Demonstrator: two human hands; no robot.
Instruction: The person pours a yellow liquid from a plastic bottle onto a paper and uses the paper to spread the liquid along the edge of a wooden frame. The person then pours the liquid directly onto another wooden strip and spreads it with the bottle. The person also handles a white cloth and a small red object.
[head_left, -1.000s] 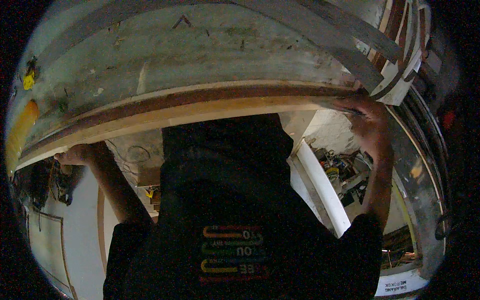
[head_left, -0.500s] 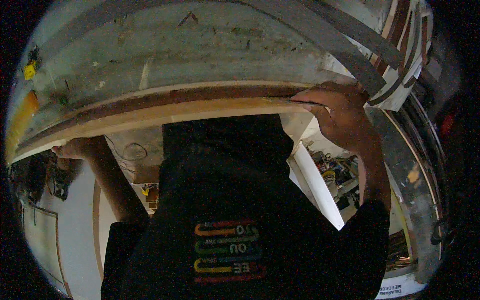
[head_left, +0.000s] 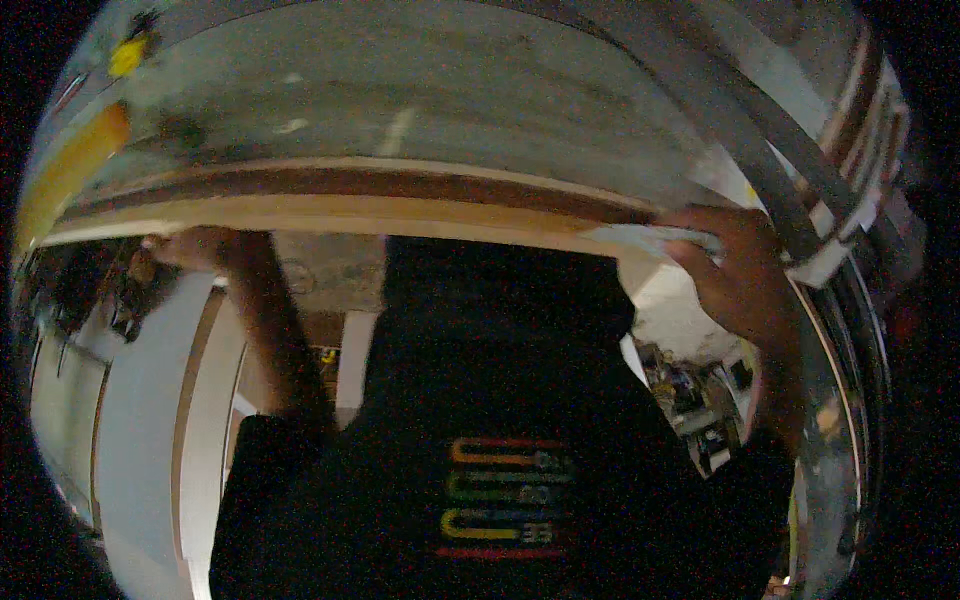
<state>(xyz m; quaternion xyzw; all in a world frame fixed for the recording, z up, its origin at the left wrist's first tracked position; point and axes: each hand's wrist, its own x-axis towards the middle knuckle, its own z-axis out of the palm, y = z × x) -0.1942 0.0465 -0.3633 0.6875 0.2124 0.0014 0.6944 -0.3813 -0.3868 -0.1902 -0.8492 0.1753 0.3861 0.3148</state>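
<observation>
A long board (head_left: 340, 205) is gripped at both ends: the left hand (head_left: 200, 245) is closed around its lower edge at 9 o'clock, the right hand (head_left: 740, 270) is wrapped over the edge at 3 o'clock. The board lies across the upper view, long axis running 9 to 3, pale edge below a dark brown band. Stacked strips (head_left: 850, 190) crowd just beside the right hand at 2 o'clock. White panels (head_left: 140, 400) stand at 8 o'clock; tool clutter (head_left: 700, 400) lies at 4 o'clock.

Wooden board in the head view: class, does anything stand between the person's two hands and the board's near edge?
Nothing visible does. The left hand and right hand both already grip the near edge of the wooden board.
</observation>
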